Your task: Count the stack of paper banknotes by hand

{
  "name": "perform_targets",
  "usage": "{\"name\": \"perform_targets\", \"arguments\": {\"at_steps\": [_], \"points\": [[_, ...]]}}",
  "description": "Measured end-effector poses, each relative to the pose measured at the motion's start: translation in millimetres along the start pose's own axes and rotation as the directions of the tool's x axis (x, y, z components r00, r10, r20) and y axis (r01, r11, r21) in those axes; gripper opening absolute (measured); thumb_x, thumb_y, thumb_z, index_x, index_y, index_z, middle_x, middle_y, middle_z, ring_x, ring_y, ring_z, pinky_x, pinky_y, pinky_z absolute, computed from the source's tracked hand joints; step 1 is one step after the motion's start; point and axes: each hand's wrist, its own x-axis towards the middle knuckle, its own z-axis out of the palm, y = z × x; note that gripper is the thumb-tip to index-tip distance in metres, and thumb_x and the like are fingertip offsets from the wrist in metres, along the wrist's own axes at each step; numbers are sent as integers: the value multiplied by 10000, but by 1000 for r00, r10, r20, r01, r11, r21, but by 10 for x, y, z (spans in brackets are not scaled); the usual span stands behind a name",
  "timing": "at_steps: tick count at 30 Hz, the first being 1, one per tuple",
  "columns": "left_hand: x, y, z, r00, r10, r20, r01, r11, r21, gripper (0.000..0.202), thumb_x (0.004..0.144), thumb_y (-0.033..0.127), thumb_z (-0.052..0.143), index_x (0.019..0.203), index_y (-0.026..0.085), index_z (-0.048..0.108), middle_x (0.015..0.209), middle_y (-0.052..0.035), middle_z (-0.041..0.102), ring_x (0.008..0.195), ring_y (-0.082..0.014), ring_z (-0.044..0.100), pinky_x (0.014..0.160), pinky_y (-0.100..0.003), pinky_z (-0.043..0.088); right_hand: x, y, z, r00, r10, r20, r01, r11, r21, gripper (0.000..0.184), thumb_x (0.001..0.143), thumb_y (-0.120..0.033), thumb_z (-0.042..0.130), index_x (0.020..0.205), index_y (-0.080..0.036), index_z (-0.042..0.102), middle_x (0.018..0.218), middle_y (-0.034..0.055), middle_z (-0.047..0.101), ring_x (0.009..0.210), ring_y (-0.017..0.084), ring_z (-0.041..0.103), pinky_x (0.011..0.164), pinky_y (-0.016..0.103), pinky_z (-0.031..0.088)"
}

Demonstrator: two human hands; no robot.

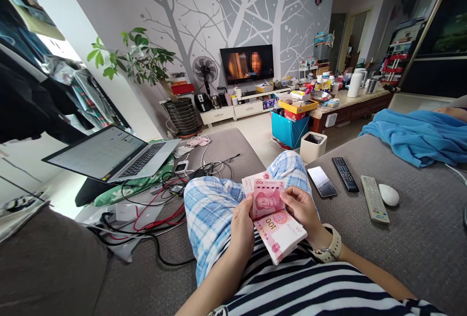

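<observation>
A stack of pink 100 banknotes (pixel 280 232) is held between my two hands above my lap. My left hand (pixel 242 223) grips the notes at their left side, its thumb along the edge. With thumb and fingers, my right hand (pixel 302 209) pinches the right side of the notes. One banknote (pixel 269 200) stands bent up from the stack, its portrait side facing me. Behind it shows part of another note. The lower part of the stack fans toward my striped shirt (pixel 284 282). The fingers under the notes are hidden.
On the sofa to my right lie a smartphone (pixel 322 181), a black remote (pixel 345 174), a grey remote (pixel 375 199) and a white mouse (pixel 388 195). A laptop (pixel 120 155) and tangled cables (pixel 164 204) are at my left. Ahead stands a bin (pixel 313 147).
</observation>
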Motion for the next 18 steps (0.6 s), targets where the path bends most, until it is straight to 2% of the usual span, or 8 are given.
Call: {"name": "perform_targets", "arguments": {"at_steps": [13,18], "points": [[-28,72,50,999,33,-10,-33,999,14,168,724,260,584,624,167,681,658,-10,695,663,-178,628,658,-266,485,25,30,-25,1000,-4,11,4,1000,-19,301,735,-417,714,642,-183,550,507,-57,404,446,74,272,456,258,181],[-29,79,62,999,33,-17,-33,999,9,168,728,268,583,629,174,681,663,-10,694,664,-179,627,660,-270,485,35,41,-31,1000,1,3,-1,999,-34,311,730,-431,714,645,-183,548,511,-56,412,449,76,268,453,259,177]]}}
